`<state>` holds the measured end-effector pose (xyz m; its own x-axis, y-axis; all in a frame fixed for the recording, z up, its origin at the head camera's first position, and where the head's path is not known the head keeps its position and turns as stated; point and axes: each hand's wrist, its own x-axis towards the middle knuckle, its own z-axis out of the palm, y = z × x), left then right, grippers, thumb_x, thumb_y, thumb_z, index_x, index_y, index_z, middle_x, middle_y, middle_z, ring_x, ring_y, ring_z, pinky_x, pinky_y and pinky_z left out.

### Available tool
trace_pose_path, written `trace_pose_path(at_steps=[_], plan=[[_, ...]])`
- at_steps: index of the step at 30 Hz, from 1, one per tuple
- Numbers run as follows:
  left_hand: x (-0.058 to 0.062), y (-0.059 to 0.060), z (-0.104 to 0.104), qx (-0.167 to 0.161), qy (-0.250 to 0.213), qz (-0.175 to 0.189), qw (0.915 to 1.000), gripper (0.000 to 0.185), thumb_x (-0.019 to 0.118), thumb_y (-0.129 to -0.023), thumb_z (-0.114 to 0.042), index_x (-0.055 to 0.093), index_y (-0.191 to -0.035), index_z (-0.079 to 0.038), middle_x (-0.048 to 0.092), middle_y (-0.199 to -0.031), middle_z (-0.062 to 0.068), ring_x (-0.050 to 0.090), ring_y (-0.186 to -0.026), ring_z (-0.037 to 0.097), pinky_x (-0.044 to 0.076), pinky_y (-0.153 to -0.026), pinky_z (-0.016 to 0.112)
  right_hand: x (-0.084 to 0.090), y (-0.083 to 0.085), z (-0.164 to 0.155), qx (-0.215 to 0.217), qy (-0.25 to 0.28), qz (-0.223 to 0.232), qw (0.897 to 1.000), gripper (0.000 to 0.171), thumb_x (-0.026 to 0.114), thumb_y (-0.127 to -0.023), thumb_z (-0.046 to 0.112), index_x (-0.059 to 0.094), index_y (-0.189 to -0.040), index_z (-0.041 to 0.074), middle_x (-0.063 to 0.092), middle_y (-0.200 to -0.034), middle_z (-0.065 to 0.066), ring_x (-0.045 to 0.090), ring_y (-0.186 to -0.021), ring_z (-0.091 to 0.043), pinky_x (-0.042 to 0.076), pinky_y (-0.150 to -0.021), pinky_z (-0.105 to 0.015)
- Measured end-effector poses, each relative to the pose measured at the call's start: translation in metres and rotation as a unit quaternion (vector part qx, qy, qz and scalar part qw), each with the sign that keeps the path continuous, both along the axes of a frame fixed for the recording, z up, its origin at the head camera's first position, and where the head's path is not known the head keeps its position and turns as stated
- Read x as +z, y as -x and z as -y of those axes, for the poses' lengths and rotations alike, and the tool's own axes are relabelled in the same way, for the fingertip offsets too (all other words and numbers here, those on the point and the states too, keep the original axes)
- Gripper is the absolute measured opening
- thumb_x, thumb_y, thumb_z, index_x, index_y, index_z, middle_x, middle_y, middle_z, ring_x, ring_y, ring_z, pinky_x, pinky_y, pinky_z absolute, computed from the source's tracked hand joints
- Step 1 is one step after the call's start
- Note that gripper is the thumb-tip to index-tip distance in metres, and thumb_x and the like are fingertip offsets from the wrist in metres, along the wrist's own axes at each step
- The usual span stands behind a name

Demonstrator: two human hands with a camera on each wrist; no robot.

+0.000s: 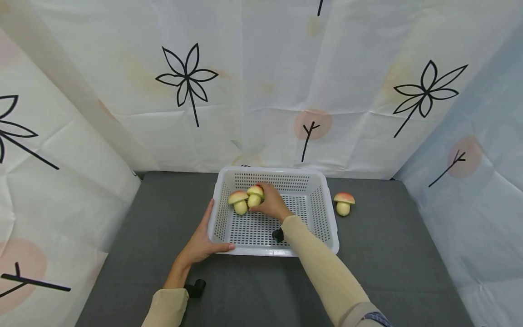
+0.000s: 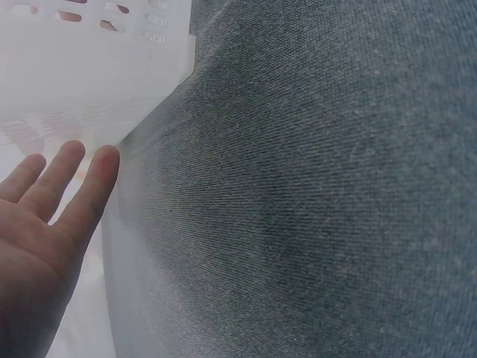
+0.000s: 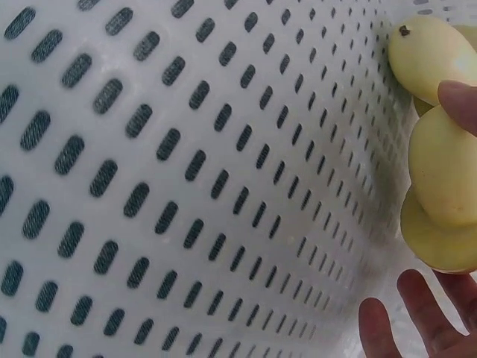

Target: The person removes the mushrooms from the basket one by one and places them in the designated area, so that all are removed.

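My sleeves sit closest to the head cam, both arms reaching forward. My left hand (image 1: 201, 243) lies flat against the outside of the white basket (image 1: 327, 213) at its near-left corner, fingers straight, thumb along the front rim, nothing clasped. My right hand (image 1: 273, 203) is inside the basket at the far-left, fingers curled round a toy mushroom (image 1: 255, 195).

A second mushroom (image 1: 239, 201) stands just left of the held one, touching or nearly so; can't tell which. A third mushroom (image 1: 344, 203) stands outside on the grey table (image 1: 388, 254), well to the right of my right hand, past the basket wall.

Left wrist cam: only my fingertips (image 2: 100, 168) at the basket wall and bare grey cloth, no mushrooms. Right wrist cam: slotted basket floor (image 3: 186, 186) up close, pale undersides of two mushrooms, my fingertip (image 3: 462, 101) on the nearer stem. The head cam doesn't show that contact.

Count: mushrooms 3 (2 in, 1 out), basket 1, hands 2.
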<state>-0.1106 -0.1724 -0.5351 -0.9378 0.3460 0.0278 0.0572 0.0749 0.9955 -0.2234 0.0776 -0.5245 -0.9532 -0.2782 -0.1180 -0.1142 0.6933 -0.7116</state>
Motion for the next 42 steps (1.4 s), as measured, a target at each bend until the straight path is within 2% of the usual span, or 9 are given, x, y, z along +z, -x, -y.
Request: trace_pose_path(at_steps=[6,12,23,31,42], plan=[[-0.002,0.000,0.001,-0.001,-0.005,0.001,1.0000,0.139,0.093,-0.071,-0.003,-0.006,-0.163,-0.034,0.019,-0.164,0.021,0.049,-0.125,0.052,0.052,-0.089,0.055,0.008,-0.001,-0.004,0.007,0.010,-0.013,1.000,0.088,0.093,-0.074,0.019,0.046,-0.148,0.007,0.053,-0.139,-0.014,0.051,-0.126,-0.031,0.040,-0.108,-0.046],[-0.001,0.000,0.000,-0.001,-0.010,0.000,1.0000,0.139,0.093,-0.070,-0.002,-0.006,-0.163,-0.033,0.019,-0.164,0.021,0.049,-0.125,0.053,0.052,-0.089,0.053,0.020,-0.003,-0.008,0.016,0.036,-0.018,0.999,0.089,0.092,-0.075,0.016,0.045,-0.150,0.006,0.051,-0.143,-0.014,0.048,-0.131,-0.031,0.038,-0.110,-0.046],[-0.002,0.000,0.000,-0.004,-0.009,-0.002,1.0000,0.139,0.093,-0.070,-0.003,-0.005,-0.163,-0.033,0.020,-0.163,0.023,0.050,-0.124,0.054,0.051,-0.089,0.056,0.052,-0.013,-0.021,0.047,0.063,-0.045,0.996,0.088,0.092,-0.075,0.015,0.045,-0.149,0.007,0.051,-0.141,-0.011,0.050,-0.129,-0.029,0.039,-0.109,-0.048],[-0.002,0.000,0.000,0.000,-0.003,-0.007,1.0000,0.140,0.094,-0.069,-0.003,-0.005,-0.164,-0.032,0.024,-0.162,0.023,0.051,-0.123,0.052,0.050,-0.091,0.056,0.068,-0.018,-0.042,0.067,0.055,-0.069,0.994,0.086,0.091,-0.077,0.019,0.045,-0.149,0.009,0.052,-0.137,-0.011,0.051,-0.125,-0.028,0.041,-0.106,-0.049],[-0.001,0.000,0.000,-0.001,-0.008,-0.002,1.0000,0.140,0.093,-0.069,-0.002,-0.005,-0.163,-0.033,0.024,-0.162,0.024,0.051,-0.123,0.053,0.051,-0.090,0.052,0.084,-0.023,-0.088,0.055,0.064,-0.096,0.992,0.088,0.091,-0.076,0.016,0.043,-0.150,0.006,0.050,-0.140,-0.015,0.052,-0.122,-0.031,0.044,-0.099,-0.051]])
